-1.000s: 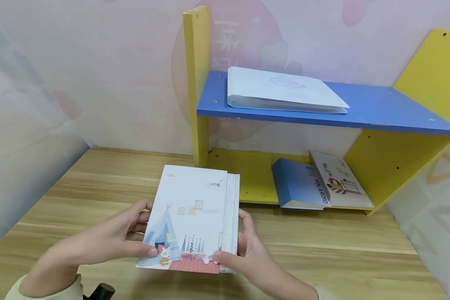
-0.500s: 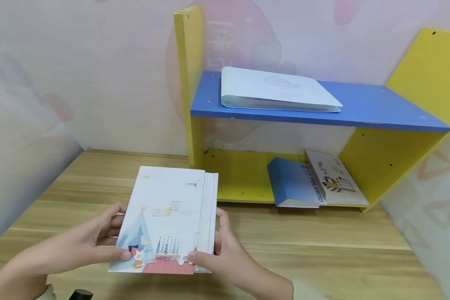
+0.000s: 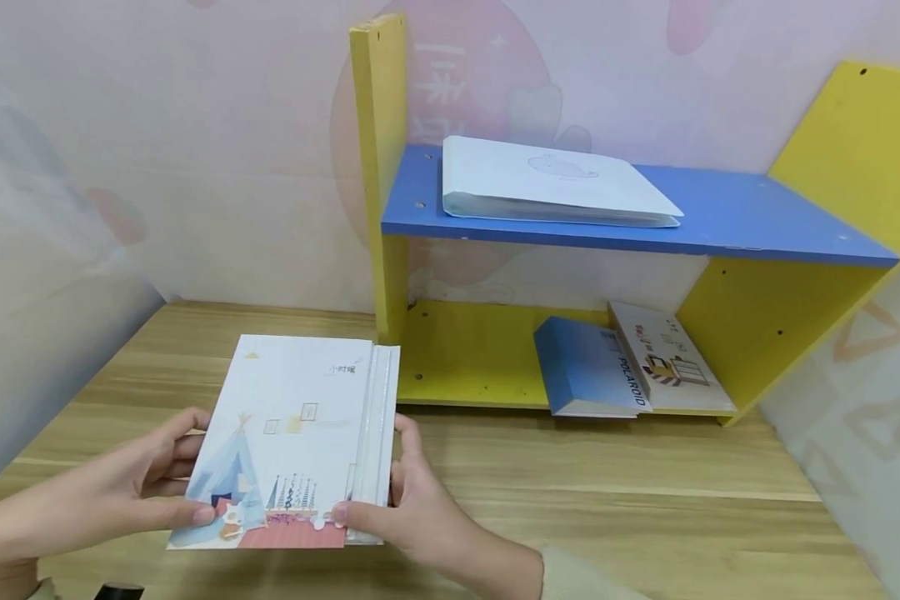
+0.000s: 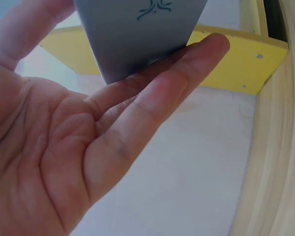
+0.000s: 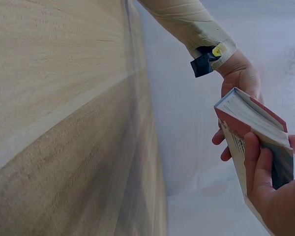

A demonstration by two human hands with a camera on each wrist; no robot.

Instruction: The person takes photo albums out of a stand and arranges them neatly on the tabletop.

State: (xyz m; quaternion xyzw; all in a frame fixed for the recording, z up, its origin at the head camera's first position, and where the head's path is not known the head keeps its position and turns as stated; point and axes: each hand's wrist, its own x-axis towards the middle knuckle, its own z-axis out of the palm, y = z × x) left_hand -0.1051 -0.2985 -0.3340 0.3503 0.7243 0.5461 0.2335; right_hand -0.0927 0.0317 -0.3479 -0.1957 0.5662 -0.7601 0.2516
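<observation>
A white book [image 3: 300,450] with a blue tent and a pink floor on its cover is held above the table, left of the shelf. My left hand [image 3: 135,483] grips its left edge, thumb on the cover and fingers beneath. At its right edge my right hand [image 3: 420,508] pinches it, thumb on top. The left wrist view has my left hand [image 4: 113,132] under the book's plain face [image 4: 132,34]. In the right wrist view, the book's pages [image 5: 250,115] show between the two hands, my right hand [image 5: 275,196] lying nearest.
A yellow and blue shelf [image 3: 757,212] stands at the back right. A white album [image 3: 555,183] lies on its blue board. Below, a blue POLAROID book [image 3: 588,367] leans beside another white book [image 3: 671,358]. Part of a black object [image 3: 120,592] shows at the bottom edge.
Both hands have moved left across the view with the book between them, away from the shelf. Their grip looks the same. The camera view has shifted slightly.
</observation>
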